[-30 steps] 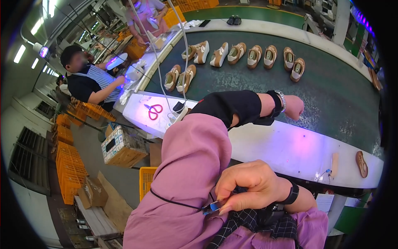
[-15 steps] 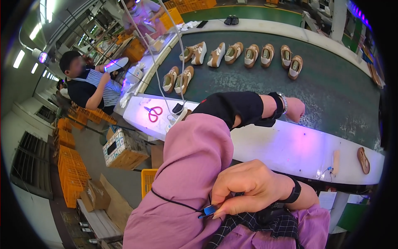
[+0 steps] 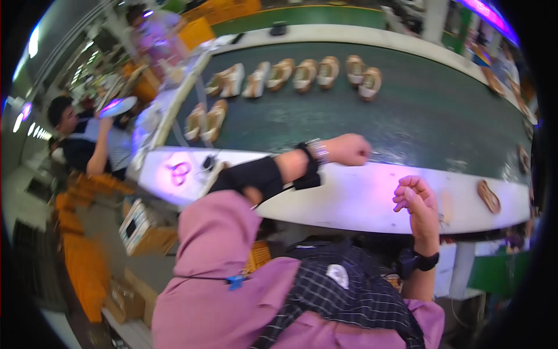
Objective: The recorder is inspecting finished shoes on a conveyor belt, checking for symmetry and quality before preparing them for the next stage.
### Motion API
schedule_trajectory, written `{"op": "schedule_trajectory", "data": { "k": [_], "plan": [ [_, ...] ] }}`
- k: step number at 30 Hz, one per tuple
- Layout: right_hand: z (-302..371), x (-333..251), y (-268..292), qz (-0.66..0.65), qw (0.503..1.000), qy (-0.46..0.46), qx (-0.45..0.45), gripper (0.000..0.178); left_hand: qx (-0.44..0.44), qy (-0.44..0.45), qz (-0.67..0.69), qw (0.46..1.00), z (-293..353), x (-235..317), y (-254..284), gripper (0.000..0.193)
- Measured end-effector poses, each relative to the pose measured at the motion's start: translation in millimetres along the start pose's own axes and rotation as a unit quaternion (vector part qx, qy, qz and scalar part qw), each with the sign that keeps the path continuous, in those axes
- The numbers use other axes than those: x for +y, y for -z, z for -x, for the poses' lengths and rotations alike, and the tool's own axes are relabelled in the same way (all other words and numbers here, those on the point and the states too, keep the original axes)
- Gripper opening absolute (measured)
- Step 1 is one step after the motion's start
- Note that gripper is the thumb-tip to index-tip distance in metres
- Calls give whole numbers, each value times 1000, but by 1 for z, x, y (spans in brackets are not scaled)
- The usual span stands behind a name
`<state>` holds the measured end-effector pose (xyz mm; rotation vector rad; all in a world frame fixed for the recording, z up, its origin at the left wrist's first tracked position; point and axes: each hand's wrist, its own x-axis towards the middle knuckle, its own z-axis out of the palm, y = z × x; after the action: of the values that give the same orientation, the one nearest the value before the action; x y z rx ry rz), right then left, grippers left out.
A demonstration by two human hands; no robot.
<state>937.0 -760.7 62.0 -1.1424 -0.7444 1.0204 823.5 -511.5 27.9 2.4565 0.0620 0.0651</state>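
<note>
My left hand (image 3: 349, 150) is closed in a fist above the near edge of the dark green belt, its fingertips turned away. A metal-banded watch and a black sleeve cover sit on that arm. Around the pink left sleeve (image 3: 218, 215) runs a thin black cord with a blue clip (image 3: 235, 282), which neither hand touches. My right hand (image 3: 415, 198) is raised over the white ledge (image 3: 343, 200), fingers loosely curled and apart, nothing in them; a black band circles its wrist. Near it on the ledge lie a single tan shoe (image 3: 488, 196) and a blurred beige strip (image 3: 446, 206).
Several tan-and-white shoes (image 3: 305, 75) stand across the belt (image 3: 430, 116). Red-handled scissors (image 3: 179, 173) lie at the ledge's left end. A co-worker (image 3: 87, 139) at left holds a pale shoe sole (image 3: 118, 106). Orange crates (image 3: 87, 273) and a carton (image 3: 145, 227) stand on the floor.
My right hand has let go of the blue clip and moved up and right over the ledge. The left fist stays over the belt's edge. The whole view has shifted.
</note>
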Motion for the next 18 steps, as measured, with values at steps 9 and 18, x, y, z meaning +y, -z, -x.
{"op": "schedule_trajectory", "data": {
  "k": [9,18],
  "plan": [
    [150,149,157,-101,856,-66,503,13,96,310,203,924,134,-55,-113,19],
    [129,153,188,22,821,-79,565,17,40,289,257,921,92,-11,-174,17]
  ]
}}
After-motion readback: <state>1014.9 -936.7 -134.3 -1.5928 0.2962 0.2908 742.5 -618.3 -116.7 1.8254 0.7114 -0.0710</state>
